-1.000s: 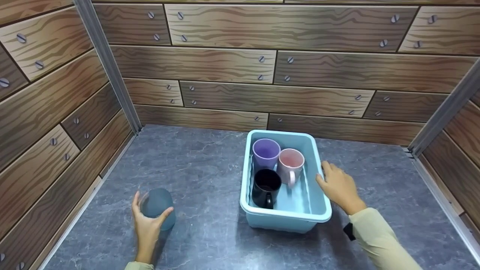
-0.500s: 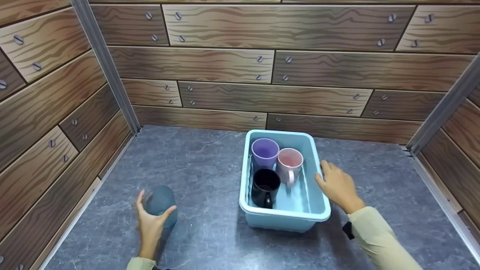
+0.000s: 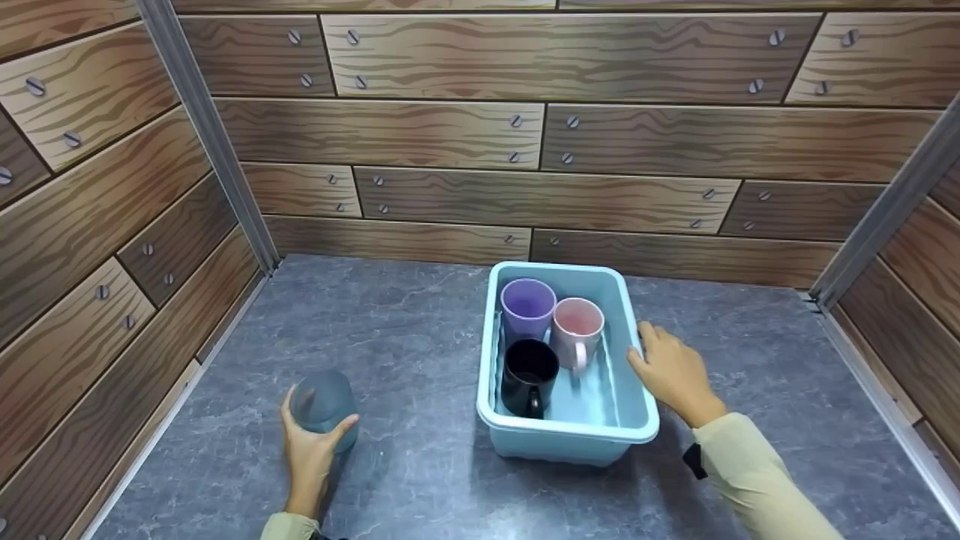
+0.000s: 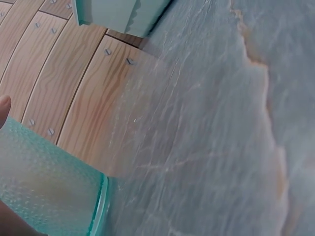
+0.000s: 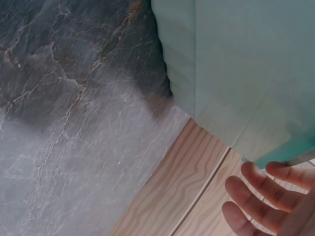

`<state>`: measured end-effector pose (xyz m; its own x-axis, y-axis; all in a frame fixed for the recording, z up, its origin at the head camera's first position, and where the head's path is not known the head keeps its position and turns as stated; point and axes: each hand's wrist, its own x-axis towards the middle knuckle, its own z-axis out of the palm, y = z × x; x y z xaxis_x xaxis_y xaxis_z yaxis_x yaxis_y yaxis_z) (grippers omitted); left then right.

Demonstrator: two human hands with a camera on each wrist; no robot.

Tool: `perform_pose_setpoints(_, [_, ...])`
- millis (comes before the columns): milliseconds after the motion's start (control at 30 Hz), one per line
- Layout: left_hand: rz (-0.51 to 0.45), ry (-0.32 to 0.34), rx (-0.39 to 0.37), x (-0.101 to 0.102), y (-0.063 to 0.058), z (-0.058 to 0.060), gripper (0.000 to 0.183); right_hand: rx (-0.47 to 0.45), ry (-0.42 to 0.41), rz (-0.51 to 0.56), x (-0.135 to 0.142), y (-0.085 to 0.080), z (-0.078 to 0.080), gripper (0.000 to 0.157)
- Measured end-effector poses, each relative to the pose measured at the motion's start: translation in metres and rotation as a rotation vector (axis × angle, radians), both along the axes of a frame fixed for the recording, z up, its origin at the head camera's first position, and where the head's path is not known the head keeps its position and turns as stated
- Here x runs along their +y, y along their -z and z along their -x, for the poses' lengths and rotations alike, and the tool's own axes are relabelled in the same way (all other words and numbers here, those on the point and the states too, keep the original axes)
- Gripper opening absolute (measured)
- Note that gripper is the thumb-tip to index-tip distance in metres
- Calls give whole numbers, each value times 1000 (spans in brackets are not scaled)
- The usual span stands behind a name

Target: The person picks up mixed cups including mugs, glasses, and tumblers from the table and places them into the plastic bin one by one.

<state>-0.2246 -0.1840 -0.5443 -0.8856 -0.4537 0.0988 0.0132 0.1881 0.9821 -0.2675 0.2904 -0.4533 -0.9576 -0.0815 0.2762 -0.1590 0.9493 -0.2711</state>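
Observation:
My left hand (image 3: 309,456) grips a translucent teal cup (image 3: 324,401) on the left side of the table, thumb on its right side and fingers round its left. Close up in the left wrist view, the cup (image 4: 51,179) has a pebbled wall and a thick edge at the tabletop. My right hand (image 3: 673,379) touches the right rim of a light blue plastic bin (image 3: 559,445). In the right wrist view its fingers (image 5: 263,196) are loosely bent, fingertips right at the rim. Inside the bin stand a purple cup (image 3: 529,307), a pink mug (image 3: 576,337) and a black mug (image 3: 529,379).
The grey marbled table (image 3: 405,360) lies between the cup and the bin. Wood-patterned walls (image 3: 450,195) enclose it at the back and both sides, with metal strips at the corners. The bin stands near the back wall, right of the middle.
My left hand has moved slightly right and its fingers have drawn in against the teal cup, which has shifted a little right. The right hand stays at the bin's rim.

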Motion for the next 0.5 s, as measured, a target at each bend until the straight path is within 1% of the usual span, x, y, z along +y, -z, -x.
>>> perform_pose_setpoints(167, [-44,11,7,3,2,3,109,12,0,15,0,1,0,34])
perform_pose_setpoints(400, [-86,39,-40,6,4,4,113,14,0,7,1,-1,1,34])
perform_pose_setpoints(500, [-94,37,-41,7,5,4,113,8,-3,8,1,-1,0,34])
